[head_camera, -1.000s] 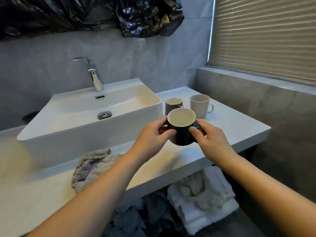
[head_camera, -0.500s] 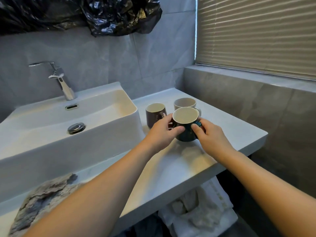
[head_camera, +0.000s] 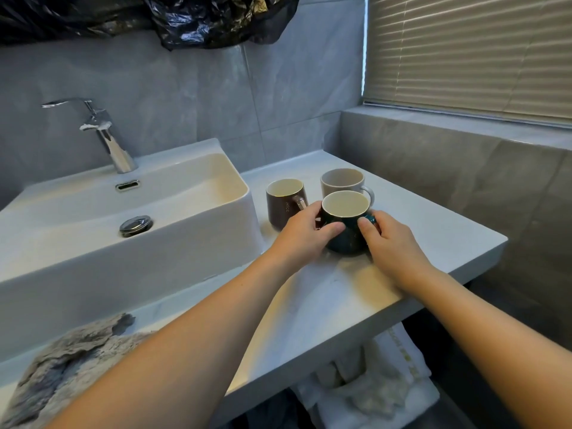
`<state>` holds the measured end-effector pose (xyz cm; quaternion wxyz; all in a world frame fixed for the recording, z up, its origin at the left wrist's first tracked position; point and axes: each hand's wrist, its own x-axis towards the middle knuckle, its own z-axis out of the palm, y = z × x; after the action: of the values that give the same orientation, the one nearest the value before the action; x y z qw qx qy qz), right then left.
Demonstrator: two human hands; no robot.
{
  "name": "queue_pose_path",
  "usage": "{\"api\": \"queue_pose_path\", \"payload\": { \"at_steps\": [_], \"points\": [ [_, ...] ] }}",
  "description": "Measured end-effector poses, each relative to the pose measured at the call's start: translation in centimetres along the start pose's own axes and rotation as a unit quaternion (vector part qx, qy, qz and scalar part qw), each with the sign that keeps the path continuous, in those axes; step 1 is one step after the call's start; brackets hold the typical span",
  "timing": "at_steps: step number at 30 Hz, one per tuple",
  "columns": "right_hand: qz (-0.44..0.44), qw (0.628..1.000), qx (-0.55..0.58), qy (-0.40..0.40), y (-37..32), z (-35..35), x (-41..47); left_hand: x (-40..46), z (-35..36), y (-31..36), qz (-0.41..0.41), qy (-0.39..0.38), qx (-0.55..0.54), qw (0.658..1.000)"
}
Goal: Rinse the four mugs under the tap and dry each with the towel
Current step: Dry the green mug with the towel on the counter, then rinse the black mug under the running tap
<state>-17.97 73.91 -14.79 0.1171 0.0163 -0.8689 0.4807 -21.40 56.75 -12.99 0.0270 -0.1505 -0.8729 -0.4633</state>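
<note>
A dark green mug [head_camera: 348,235] stands on the white counter [head_camera: 433,236], right of the sink. My left hand [head_camera: 305,235] wraps its left side and my right hand [head_camera: 390,243] holds its right side, over the handle. Just behind it stand a brown mug [head_camera: 283,202] and a beige mug [head_camera: 340,182], both upright. A grey towel [head_camera: 71,357] lies crumpled on the counter's front left. The chrome tap [head_camera: 105,134] stands behind the white basin [head_camera: 185,218]; no water runs from it.
A tiled ledge [head_camera: 448,140] and a window blind [head_camera: 470,54] rise at the right. White towels [head_camera: 380,385] are piled under the counter. Black plastic sheeting [head_camera: 216,17] hangs on the wall above. The counter ends shortly right of the mugs.
Both hands have carried the green mug down and away from me and set it on the counter beside the other two mugs. The view has swung to the right.
</note>
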Motion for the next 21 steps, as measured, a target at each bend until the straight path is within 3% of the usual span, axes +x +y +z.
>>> {"api": "queue_pose_path", "payload": {
  "at_steps": [6,11,15,21],
  "points": [
    [0.031,0.999,-0.022,0.005,-0.7,0.3,0.0,-0.4,0.1,0.4,-0.015,0.013,0.007,1.0],
    [0.065,0.991,-0.107,0.04,-2.2,-0.6,-0.5,-2.1,-1.1,1.5,-0.007,0.046,0.111,0.993],
    [-0.056,0.979,-0.167,0.098,-5.7,-0.6,-2.3,-4.9,-4.4,2.7,0.054,0.082,0.184,0.978],
    [-0.193,0.965,-0.16,0.074,-14.4,2.3,-6.3,-11.1,-12.1,3.6,0.171,0.179,0.294,0.923]
  ]
}}
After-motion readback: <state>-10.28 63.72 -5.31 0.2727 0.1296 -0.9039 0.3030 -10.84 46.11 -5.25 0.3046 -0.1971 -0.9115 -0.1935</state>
